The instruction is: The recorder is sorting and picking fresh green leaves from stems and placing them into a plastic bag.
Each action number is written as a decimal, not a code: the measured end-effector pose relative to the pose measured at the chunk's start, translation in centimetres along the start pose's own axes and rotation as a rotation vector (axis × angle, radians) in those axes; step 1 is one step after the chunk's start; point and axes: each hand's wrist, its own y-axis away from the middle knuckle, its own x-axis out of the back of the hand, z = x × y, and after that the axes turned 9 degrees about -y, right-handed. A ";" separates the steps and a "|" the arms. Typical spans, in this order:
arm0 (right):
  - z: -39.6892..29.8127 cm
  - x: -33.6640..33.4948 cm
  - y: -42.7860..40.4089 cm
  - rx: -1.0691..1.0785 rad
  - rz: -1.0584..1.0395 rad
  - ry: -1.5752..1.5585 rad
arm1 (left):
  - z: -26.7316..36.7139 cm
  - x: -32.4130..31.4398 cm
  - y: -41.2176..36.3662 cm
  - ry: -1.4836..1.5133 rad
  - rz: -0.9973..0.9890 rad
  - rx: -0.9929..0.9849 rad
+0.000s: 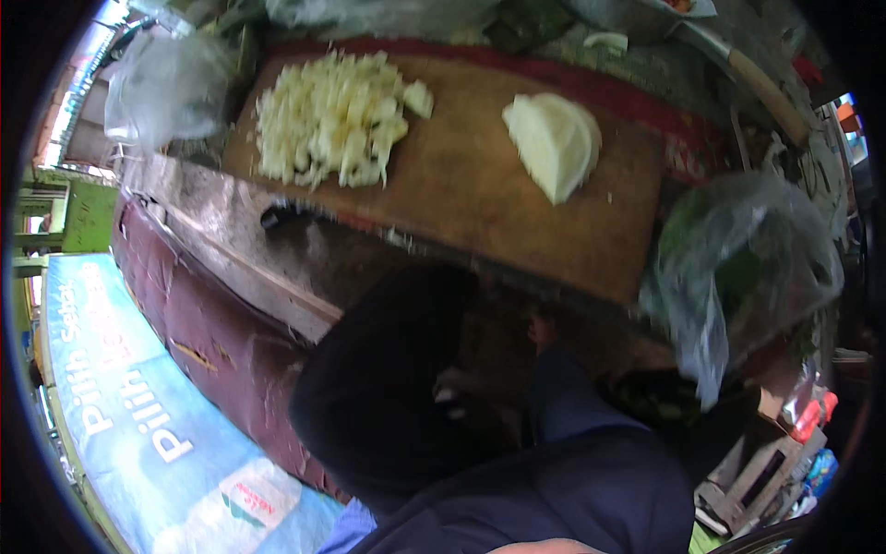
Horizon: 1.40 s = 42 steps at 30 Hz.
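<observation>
Neither of my hands can be made out. A sliver of skin shows at the bottom rim, but I cannot tell which body part it is. Before me lies a wooden cutting board (457, 166), placed at a slant. Chopped pale cabbage (332, 124) is heaped on its left part. On the right part rests a cut wedge of cabbage (554, 145), apart from the heap. Beyond the board's far right corner lies a knife with a wooden handle (768, 93), its blade pointing up and left.
A clear plastic bag (747, 270) with green contents hangs at the board's right end. Another plastic bag (169, 90) stands left of the board. Below are a torn maroon padded seat (208, 339), a blue printed banner (131, 388) and my dark-clothed legs (554, 485).
</observation>
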 end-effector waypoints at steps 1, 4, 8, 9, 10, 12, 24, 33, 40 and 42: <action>-1.2 -0.3 -0.1 0.003 0.005 -0.027 | -0.3 1.7 -1.2 -0.021 0.012 0.003; -2.6 -4.8 -0.3 0.064 -0.036 0.033 | -3.0 1.6 -0.3 -0.097 0.025 0.081; -1.6 -8.4 -0.4 0.126 -0.073 0.140 | -4.7 -1.1 2.6 -0.165 0.022 0.183; -1.0 -8.5 -0.5 0.140 -0.073 0.169 | -4.6 -1.8 3.4 -0.173 0.023 0.204; -0.7 -8.6 -0.6 0.157 -0.071 0.198 | -4.5 -2.3 4.1 -0.181 0.027 0.223; -0.7 -9.9 0.3 0.190 -0.087 0.256 | -5.2 -3.7 6.2 -0.210 0.027 0.275; -1.3 -10.5 1.9 0.513 -0.061 0.649 | -5.0 -3.2 17.3 -0.284 0.161 0.606; -5.3 -0.7 8.0 0.870 0.167 0.939 | 1.4 4.7 25.1 -0.232 0.449 0.850; -11.8 2.7 17.6 1.281 0.103 0.714 | 10.9 7.7 32.4 -0.139 0.597 0.971; -14.9 4.1 24.0 1.243 0.010 0.801 | 12.4 6.4 35.4 -0.137 0.598 1.017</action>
